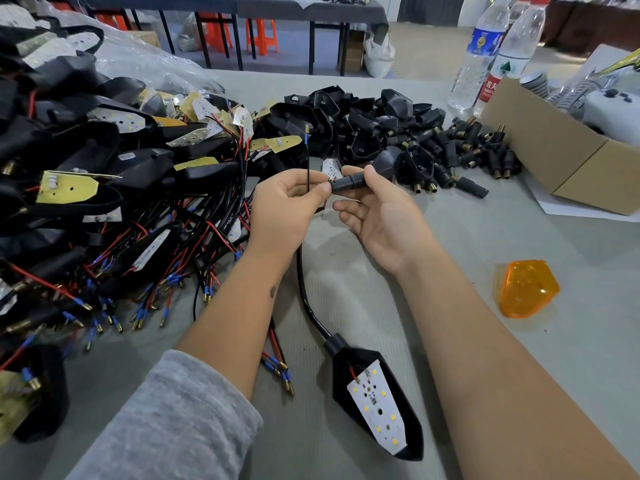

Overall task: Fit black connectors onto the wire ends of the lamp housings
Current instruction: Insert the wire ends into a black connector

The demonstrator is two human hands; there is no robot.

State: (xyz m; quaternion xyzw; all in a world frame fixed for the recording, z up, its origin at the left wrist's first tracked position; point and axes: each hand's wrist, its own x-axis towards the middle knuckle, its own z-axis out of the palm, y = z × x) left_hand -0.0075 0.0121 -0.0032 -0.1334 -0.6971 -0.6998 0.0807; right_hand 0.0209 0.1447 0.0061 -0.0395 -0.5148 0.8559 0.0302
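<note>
— While my left hand (289,199) pinches the wire (308,164), where's the connector (348,183)?
— Between my right hand's (377,209) thumb and fingers (370,173), clamped, above the bench (467,237); the lamp housing (377,403) lies near me.

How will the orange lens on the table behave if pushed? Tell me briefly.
The orange lens looks like thin moulded plastic, so probably light and apt to slide on the table. Its faceted, domed shape suggests it may rock rather than roll.
</note>
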